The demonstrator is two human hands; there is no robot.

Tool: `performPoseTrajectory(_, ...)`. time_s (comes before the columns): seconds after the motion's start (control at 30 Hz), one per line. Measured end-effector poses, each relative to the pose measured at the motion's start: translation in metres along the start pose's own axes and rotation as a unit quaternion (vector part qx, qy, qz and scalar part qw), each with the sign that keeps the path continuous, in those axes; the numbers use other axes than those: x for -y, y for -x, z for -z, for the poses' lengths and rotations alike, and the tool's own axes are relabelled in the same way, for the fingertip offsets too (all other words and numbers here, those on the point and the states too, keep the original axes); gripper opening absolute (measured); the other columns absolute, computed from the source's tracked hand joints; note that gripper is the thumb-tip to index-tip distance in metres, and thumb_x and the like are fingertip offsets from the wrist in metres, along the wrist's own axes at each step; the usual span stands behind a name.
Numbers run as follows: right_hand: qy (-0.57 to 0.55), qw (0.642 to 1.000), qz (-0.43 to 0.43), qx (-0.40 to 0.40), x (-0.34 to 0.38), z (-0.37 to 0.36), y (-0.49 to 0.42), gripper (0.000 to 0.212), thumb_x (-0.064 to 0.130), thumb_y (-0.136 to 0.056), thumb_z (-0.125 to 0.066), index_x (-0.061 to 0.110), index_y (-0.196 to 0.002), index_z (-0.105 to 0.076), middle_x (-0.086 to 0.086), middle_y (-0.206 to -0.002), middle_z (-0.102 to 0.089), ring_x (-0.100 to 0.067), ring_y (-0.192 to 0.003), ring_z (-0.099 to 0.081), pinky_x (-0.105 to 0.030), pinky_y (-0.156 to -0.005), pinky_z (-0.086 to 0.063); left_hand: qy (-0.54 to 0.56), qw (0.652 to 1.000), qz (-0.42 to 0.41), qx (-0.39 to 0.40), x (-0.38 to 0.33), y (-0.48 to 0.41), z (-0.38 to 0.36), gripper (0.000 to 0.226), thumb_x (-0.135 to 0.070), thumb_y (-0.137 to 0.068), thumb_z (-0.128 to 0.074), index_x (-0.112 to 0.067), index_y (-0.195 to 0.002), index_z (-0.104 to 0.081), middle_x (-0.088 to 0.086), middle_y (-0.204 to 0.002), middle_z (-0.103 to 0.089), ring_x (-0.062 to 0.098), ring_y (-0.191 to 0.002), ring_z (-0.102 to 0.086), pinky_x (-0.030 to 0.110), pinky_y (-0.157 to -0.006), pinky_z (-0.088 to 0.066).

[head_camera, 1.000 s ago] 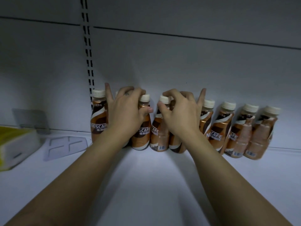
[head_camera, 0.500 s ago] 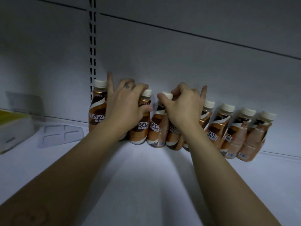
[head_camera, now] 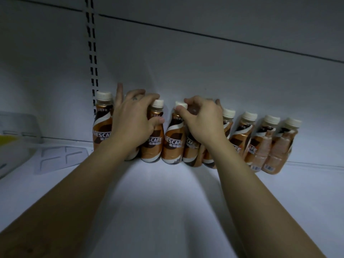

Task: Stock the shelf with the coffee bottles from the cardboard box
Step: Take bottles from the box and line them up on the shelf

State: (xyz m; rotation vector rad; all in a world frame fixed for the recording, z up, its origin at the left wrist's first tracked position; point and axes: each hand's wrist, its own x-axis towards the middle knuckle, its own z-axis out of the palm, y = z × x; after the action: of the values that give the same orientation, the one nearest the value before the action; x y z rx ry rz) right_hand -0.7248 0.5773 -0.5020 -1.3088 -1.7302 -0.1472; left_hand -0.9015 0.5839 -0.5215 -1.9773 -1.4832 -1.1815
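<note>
A row of coffee bottles (head_camera: 172, 142) stood at the far side of the shelf (head_camera: 158, 202), against the back panel (head_camera: 186, 62) — the left hand (head_camera: 130, 123) gripping bottles near the row's left end, the right hand (head_camera: 202, 123) gripping those just right, four more farther right.

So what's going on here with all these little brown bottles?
A person is stocking a white metal shelf with brown-labelled, cream-capped plastic coffee bottles, which stand in a row against the back panel. The left hand grips bottles near the row's left end. The right hand grips bottles in the middle. The bottles at the far right stand untouched.
</note>
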Motion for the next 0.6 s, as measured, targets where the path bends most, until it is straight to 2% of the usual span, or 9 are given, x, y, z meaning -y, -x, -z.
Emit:
performPoseTrajectory(0.03, 0.003, 1.000, 0.014, 0.010, -0.001, 0.004, 0.002, 0.042, 0.044, -0.090, -0.060, 0.019, -0.124, -0.064, 0.000, -0.119, -0.068, -0.019, -0.114, -0.058, -0.045, -0.107, -0.039, -0.006, 1.000, -0.006, 0.013, -0.001, 0.000, 0.002, 0.057, -0.049, -0.077, -0.068, -0.025, -0.128, -0.054, 0.007, -0.128, -0.060, 0.022, -0.130, -0.040, 0.046, -0.116, 0.006)
performPoseTrajectory(0.1, -0.001, 0.999, 0.029, 0.027, -0.006, 0.017, 0.003, 0.050, 0.047, -0.091, -0.056, 0.025, -0.136, -0.053, 0.001, -0.136, -0.057, -0.017, -0.125, -0.051, -0.035, -0.105, -0.040, -0.024, 0.999, -0.017, 0.031, -0.004, 0.000, 0.006, 0.059, -0.052, -0.080, -0.063, -0.024, -0.130, -0.052, 0.008, -0.130, -0.057, 0.025, -0.129, -0.041, 0.048, -0.116, 0.001)
performPoseTrajectory(0.17, 0.002, 0.999, 0.026, 0.019, -0.013, 0.034, -0.001, 0.055, 0.050, -0.092, -0.052, 0.028, -0.142, -0.044, 0.001, -0.143, -0.050, -0.017, -0.129, -0.046, -0.034, -0.104, -0.040, -0.019, 0.999, -0.016, 0.031, -0.010, -0.004, 0.012, 0.061, -0.055, -0.082, -0.058, -0.022, -0.133, -0.049, 0.008, -0.134, -0.053, 0.027, -0.129, -0.040, 0.048, -0.117, -0.003)
performPoseTrajectory(0.23, 0.046, 0.999, 0.028, -0.006, -0.025, 0.048, -0.006, 0.053, 0.048, -0.093, -0.051, 0.025, -0.141, -0.047, -0.001, -0.139, -0.053, -0.019, -0.126, -0.049, -0.034, -0.099, -0.040, 0.019, 1.000, -0.014, 0.020, -0.021, -0.008, 0.016, 0.060, -0.052, -0.083, -0.059, -0.022, -0.134, -0.047, 0.006, -0.137, -0.049, 0.027, -0.130, -0.036, 0.046, -0.115, -0.014)
performPoseTrajectory(0.33, 0.114, 0.992, 0.016, -0.043, -0.047, 0.060, -0.001, 0.047, 0.042, -0.094, -0.051, 0.019, -0.134, -0.055, -0.004, -0.132, -0.060, -0.022, -0.122, -0.051, -0.033, -0.098, -0.039, 0.074, 0.995, -0.058, 0.035, -0.046, -0.017, 0.017, 0.058, -0.043, -0.083, -0.065, -0.024, -0.134, -0.047, 0.003, -0.136, -0.049, 0.024, -0.126, -0.038, 0.038, -0.101, -0.032)
performPoseTrajectory(0.4, 0.146, 0.988, 0.015, -0.049, -0.058, 0.059, 0.009, 0.043, 0.039, -0.094, -0.051, 0.016, -0.130, -0.059, -0.007, -0.130, -0.061, -0.024, -0.121, -0.051, -0.036, -0.100, -0.038, 0.085, 0.988, -0.101, 0.082, -0.064, -0.027, 0.014, 0.058, -0.041, -0.083, -0.065, -0.026, -0.135, -0.047, 0.002, -0.136, -0.048, 0.022, -0.124, -0.040, 0.035, -0.098, -0.033)
performPoseTrajectory(0.5, 0.179, 0.982, 0.033, -0.050, -0.070, 0.055, 0.019, 0.043, 0.037, -0.092, -0.055, 0.013, -0.126, -0.062, -0.012, -0.128, -0.061, -0.029, -0.120, -0.052, -0.041, -0.105, -0.035, 0.060, 0.976, -0.136, 0.156, -0.086, -0.044, 0.006, 0.055, -0.037, -0.083, -0.065, -0.028, -0.134, -0.047, 0.001, -0.135, -0.049, 0.023, -0.123, -0.043, 0.038, -0.100, -0.037)
performPoseTrajectory(0.6, 0.238, 0.970, 0.020, -0.048, -0.078, 0.059, 0.023, 0.047, 0.050, -0.092, -0.050, 0.021, -0.127, -0.061, -0.004, -0.121, -0.064, -0.024, -0.119, -0.052, -0.049, -0.117, -0.017, 0.034, 0.964, -0.150, 0.218, -0.098, -0.053, -0.002, 0.046, -0.032, -0.086, -0.062, -0.029, -0.131, -0.052, 0.002, -0.129, -0.055, 0.024, -0.115, -0.051, 0.039, -0.096, -0.042)
